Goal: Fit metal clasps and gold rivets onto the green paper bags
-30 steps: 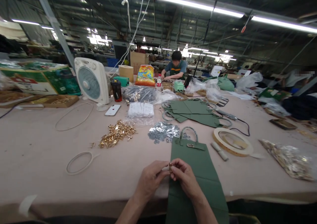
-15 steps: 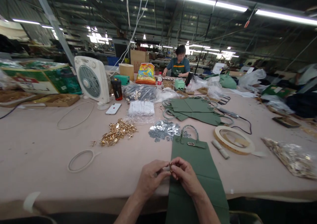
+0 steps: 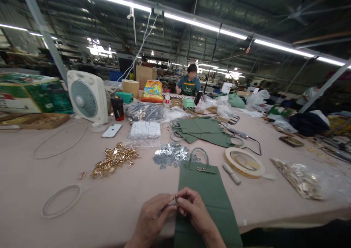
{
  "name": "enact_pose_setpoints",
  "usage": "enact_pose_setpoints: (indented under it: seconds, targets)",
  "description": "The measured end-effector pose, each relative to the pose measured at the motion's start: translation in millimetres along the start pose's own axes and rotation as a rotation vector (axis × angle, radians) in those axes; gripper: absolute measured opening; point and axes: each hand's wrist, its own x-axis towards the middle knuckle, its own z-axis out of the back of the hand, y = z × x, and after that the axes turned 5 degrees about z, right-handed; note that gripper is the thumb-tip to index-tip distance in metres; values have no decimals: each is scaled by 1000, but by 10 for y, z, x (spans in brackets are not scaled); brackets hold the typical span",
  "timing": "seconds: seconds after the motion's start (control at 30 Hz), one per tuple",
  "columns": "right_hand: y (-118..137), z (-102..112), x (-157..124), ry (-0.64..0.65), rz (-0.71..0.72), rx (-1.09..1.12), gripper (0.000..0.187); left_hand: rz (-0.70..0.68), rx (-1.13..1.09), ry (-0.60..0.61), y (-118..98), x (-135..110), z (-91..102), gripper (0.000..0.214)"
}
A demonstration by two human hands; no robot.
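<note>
My left hand [image 3: 153, 218] and my right hand [image 3: 193, 210] meet at the near table edge, both pinching a small gold metal fitting [image 3: 177, 198] between their fingertips. They hover over the near end of a flat green paper bag [image 3: 207, 200] with a braided handle and a metal clasp at its far end. A heap of gold fittings [image 3: 113, 159] lies to the front left, and a heap of silver plates [image 3: 171, 155] sits just beyond the bag.
A stack of green bags [image 3: 207, 130], a tape roll [image 3: 244, 162], a paper tube [image 3: 231, 174] and a bag of gold parts [image 3: 300, 182] lie right. A fan [image 3: 87, 97], phone [image 3: 112, 130], cup [image 3: 118, 108] and cord loops [image 3: 60, 200] are left. A person [image 3: 189, 82] works at the far end.
The view has swung right and tilted, so the table's contents slid left and down in the picture. My hands keep pinching the small fitting together.
</note>
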Motion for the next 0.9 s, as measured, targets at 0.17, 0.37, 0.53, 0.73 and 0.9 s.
enact_pose_setpoints:
  seconds: [0.17,0.37,0.53,0.73,0.9]
  targets:
    - [-9,4,-12,0,1,-12,34,4,14,13,23,-34,-16,25]
    - [-53,9,1,-166,112,16,32,114,-63,16,15,21,-31,30]
    - [-61,164,36,-635,331,213,33,372,-79,-40,168,221,-218,41]
    - [-61,272,11,-675,376,255,24,534,137,30,411,773,-669,61]
    - [-131,257,30,-664,373,194,27,581,267,33,395,1096,-960,58]
